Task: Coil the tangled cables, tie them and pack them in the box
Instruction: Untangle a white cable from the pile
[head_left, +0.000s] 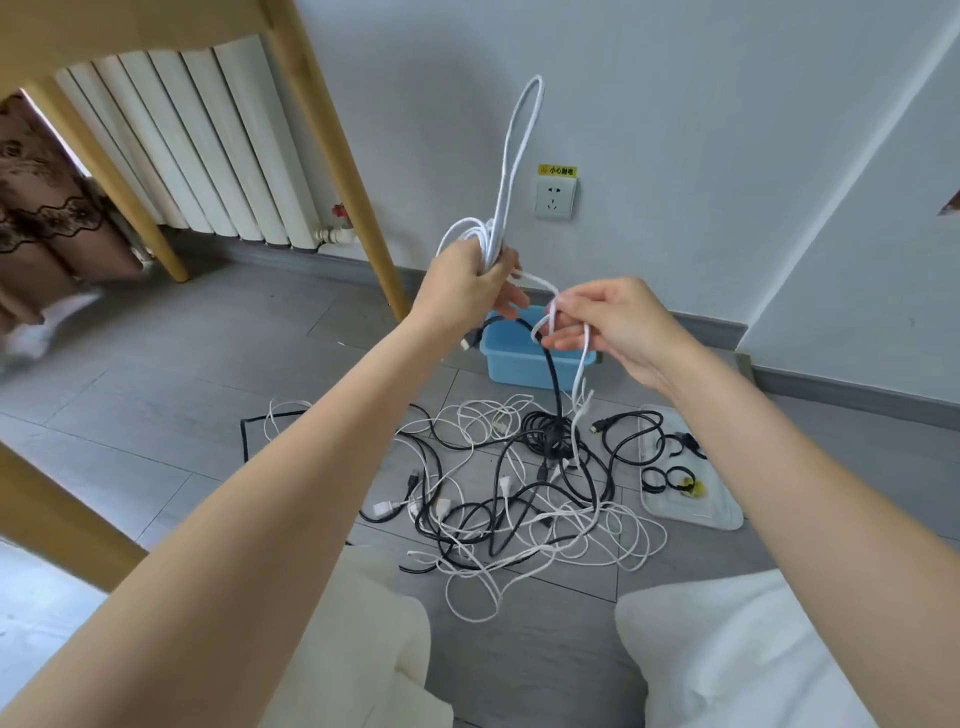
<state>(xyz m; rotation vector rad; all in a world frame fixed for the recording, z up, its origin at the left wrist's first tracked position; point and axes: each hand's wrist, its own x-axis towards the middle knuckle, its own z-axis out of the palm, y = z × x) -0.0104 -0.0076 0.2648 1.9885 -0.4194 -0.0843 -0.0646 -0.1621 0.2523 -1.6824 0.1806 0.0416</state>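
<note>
**A:** From the head camera, what is the left hand (475, 283) doing?

**B:** It is raised above the floor with its fingers curled round a white cable (511, 171), gripping a bunch of loops. One long loop stands up from the fist against the wall, and smaller loops bulge out beside the knuckles.

**A:** And the right hand (610, 322)?

**B:** Just to the right of the left and slightly lower. Its thumb and fingers pinch a strand of the same white cable, which runs across from the left fist, loops round the fingers and hangs down towards the floor.

**A:** Where are the other cables?

**B:** A tangled pile of cables (511, 493), black and white mixed, lies on the grey floor below both hands, between the person's knees and the wall. One black cable (551, 379) rises from the pile up towards the hands.

**A:** The box?

**B:** A blue box (514, 361) sits on the floor beyond the pile, near the wall, partly hidden behind the hands. To the right of the pile lies a white tray (719, 512) holding black ties (667, 475). A wall socket (556, 197) is above the box.
</note>
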